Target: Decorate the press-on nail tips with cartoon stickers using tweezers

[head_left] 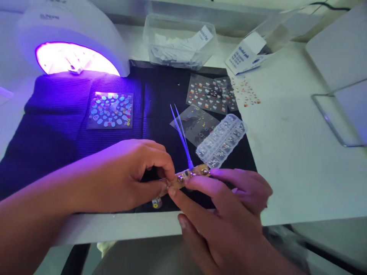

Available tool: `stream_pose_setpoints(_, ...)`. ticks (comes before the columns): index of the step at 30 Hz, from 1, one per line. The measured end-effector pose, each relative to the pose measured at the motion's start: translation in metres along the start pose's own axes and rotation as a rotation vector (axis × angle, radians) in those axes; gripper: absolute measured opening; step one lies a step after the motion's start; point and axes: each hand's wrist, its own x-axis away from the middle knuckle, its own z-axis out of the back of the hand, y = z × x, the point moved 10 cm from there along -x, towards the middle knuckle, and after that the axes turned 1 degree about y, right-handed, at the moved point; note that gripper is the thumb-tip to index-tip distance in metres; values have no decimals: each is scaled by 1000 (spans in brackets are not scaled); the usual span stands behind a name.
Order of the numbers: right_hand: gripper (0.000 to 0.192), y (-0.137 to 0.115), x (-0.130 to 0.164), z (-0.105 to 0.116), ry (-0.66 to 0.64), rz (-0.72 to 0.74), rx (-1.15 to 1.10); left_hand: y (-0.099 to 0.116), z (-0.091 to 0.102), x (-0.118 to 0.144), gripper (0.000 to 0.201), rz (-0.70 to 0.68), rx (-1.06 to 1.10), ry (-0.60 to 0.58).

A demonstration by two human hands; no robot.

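My left hand (129, 175) pinches one end of the nail strip (189, 175) to steady it. My right hand (229, 214) grips tweezers (181, 133) point-down on it, beside the bead box (220, 140).

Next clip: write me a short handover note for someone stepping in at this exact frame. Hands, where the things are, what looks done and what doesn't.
Left hand: pinches the left end of a wooden stick carrying small nail tips.
Right hand: holds tweezers, tips down at the stick, fingers steadying its right end.
On the black mat: a clear bead box, sticker sheets behind it, another sheet near the lit UV lamp.
Done: several tips on the stick appear to carry decorations.
Left: cannot tell how many remain; something small sits inside the lamp.
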Motion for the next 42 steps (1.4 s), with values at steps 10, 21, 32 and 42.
stream_pose_setpoints(10,29,1,-1,0,24,-11,23,3,-1,-1,16,4,-76,-29)
stream_pose_setpoints(21,27,1,-1,0,30,-19,28,1,-6,-3,14,61,-165,-59)
stream_pose_setpoints(32,29,1,1,-3,22,-24,41,5,-13,-1,30,43,-301,-108)
stream_pose_setpoints(42,28,0,0,-1,39,-21,37,4,-18,-3,32,86,-390,-99)
